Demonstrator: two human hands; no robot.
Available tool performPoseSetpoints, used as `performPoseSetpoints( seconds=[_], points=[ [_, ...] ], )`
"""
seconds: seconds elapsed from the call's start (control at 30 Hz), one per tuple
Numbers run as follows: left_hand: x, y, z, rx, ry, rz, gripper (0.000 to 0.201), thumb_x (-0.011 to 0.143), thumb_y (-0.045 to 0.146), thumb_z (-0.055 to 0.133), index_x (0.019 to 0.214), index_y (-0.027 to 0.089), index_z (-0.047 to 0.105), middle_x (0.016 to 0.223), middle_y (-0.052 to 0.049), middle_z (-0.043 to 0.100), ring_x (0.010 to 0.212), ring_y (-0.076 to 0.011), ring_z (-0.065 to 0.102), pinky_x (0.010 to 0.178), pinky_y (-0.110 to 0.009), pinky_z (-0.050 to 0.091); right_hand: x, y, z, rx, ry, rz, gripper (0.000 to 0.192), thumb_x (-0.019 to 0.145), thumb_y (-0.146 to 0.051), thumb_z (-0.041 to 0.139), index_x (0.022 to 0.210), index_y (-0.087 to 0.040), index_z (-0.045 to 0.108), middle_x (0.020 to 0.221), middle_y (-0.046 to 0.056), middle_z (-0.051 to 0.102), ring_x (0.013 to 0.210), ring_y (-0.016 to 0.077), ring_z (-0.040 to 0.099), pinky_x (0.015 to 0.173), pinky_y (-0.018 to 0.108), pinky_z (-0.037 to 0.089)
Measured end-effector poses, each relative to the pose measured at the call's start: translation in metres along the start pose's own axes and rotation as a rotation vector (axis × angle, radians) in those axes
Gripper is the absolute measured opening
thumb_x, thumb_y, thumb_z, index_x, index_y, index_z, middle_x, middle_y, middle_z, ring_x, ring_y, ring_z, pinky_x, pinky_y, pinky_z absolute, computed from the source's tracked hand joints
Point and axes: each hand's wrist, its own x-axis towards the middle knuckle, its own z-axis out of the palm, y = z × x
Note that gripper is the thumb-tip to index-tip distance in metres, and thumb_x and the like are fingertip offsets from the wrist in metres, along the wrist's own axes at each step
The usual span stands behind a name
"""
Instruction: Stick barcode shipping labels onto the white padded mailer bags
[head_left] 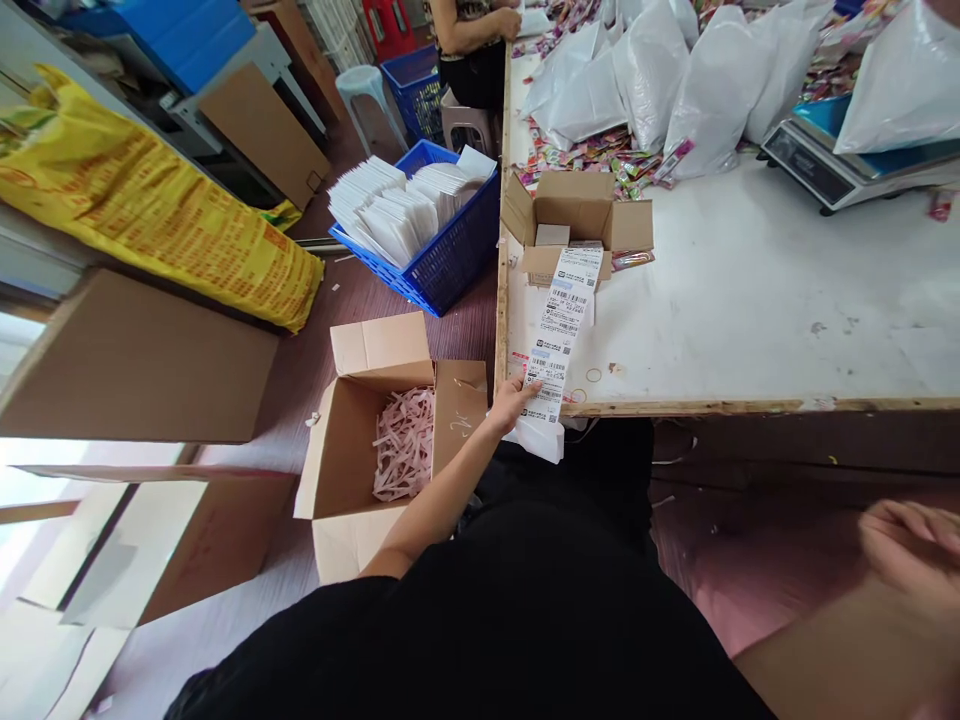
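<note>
My left hand grips a strip of printed shipping labels at the table's near left corner, thumb on top. The strip runs up to the front of a small open cardboard box, and its loose white end hangs below the table edge. Inside the box a small pale block shows, and a thin packet lies beside it. Far out to the right, beyond the table's front edge, my right hand is raised with bent fingers. It is smeared by motion, and whether anything is in it does not show.
Filled white bags, colourful small packets and a scale stand on the white table. A blue basket of white envelopes and a carton of pink shredded paper sit left. Another person's arm is at the far end.
</note>
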Motion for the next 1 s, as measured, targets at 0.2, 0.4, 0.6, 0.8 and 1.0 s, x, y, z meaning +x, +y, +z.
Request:
performPoseSetpoints(
  seconds=[0.2, 0.4, 0.6, 0.8, 1.0],
  points=[
    [0.000, 0.002, -0.001, 0.001, -0.007, 0.030, 0.051, 0.064, 0.044, 0.088, 0.101, 0.013, 0.073, 0.096, -0.012, 0.078, 0.096, -0.0288, 0.073, 0.088, -0.040, 0.056, 0.038, 0.032, 0.013, 0.283, 0.058, 0.032, 0.017, 0.084, -0.027, 0.057, 0.068, -0.024, 0.052, 0.058, -0.002, 0.049, 0.045, 0.0119, 0.044, 0.044, 0.031, 0.038],
    [0.004, 0.003, -0.001, 0.007, -0.001, 0.035, 0.052, 0.063, 0.044, 0.088, 0.101, 0.013, 0.073, 0.096, -0.011, 0.078, 0.094, -0.0279, 0.073, 0.085, -0.039, 0.057, 0.051, 0.057, 0.004, 0.421, 0.025, 0.123, 0.014, 0.079, -0.012, 0.043, 0.067, -0.020, 0.044, 0.048, -0.006, 0.037, 0.040, 0.0066, 0.037, 0.040, 0.019, 0.032],
    [0.010, 0.011, 0.001, 0.058, 0.066, 0.004, 0.043, 0.069, 0.037, 0.085, 0.103, 0.014, 0.072, 0.097, -0.009, 0.078, 0.089, -0.0243, 0.074, 0.083, -0.038, 0.059, 0.050, 0.072, 0.012, 0.358, 0.044, 0.154, 0.016, 0.083, -0.019, 0.054, 0.069, -0.019, 0.047, 0.051, -0.009, 0.038, 0.041, 0.0048, 0.038, 0.043, 0.017, 0.034],
    [0.013, 0.016, 0.002, 0.064, 0.077, -0.018, 0.038, 0.070, 0.033, 0.084, 0.100, 0.015, 0.071, 0.099, -0.009, 0.078, 0.093, -0.0246, 0.074, 0.088, -0.039, 0.059, 0.044, 0.082, 0.025, 0.402, 0.090, 0.215, 0.024, 0.093, -0.020, 0.040, 0.071, -0.019, 0.049, 0.051, -0.007, 0.040, 0.042, 0.0059, 0.039, 0.043, 0.017, 0.034],
    [0.010, 0.008, 0.002, 0.018, 0.060, 0.023, 0.044, 0.067, 0.038, 0.085, 0.101, 0.015, 0.070, 0.099, -0.010, 0.078, 0.106, -0.0291, 0.071, 0.094, -0.040, 0.057, 0.044, 0.092, 0.030, 0.343, 0.055, 0.296, 0.023, 0.093, -0.020, 0.039, 0.072, -0.019, 0.048, 0.051, -0.008, 0.040, 0.042, 0.0065, 0.039, 0.043, 0.017, 0.035]
  ],
)
